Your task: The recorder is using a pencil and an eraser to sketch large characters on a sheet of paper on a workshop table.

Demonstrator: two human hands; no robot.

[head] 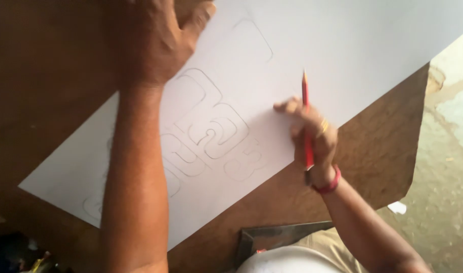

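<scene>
Pressing our left hand (158,38) flat, fingers together, on the white sheet (342,45) at upper left, we pause between outlines; right hand (312,134) fingers clamp the red pencil (306,119), tip up, centre-right. Next stroke needs the tip lowered, we judge.

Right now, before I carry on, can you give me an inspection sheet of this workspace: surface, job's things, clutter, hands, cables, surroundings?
Surface: brown wooden table, corner at right, mostly covered.
Job's things: large white paper sheet lying askew, with rounded pencil outlines drawn on it; red pencil, point up.
Clutter: dark flat object at the near table edge; small colourful items at bottom left, too dim to identify.
Hands: left hand pressed flat on the sheet's upper edge; right hand in a grip on the pencil, fingertips on the paper; ring and red bangle worn.
Cables: nothing seen.
Surroundings: pale stained floor at right, with a white scrap.
</scene>
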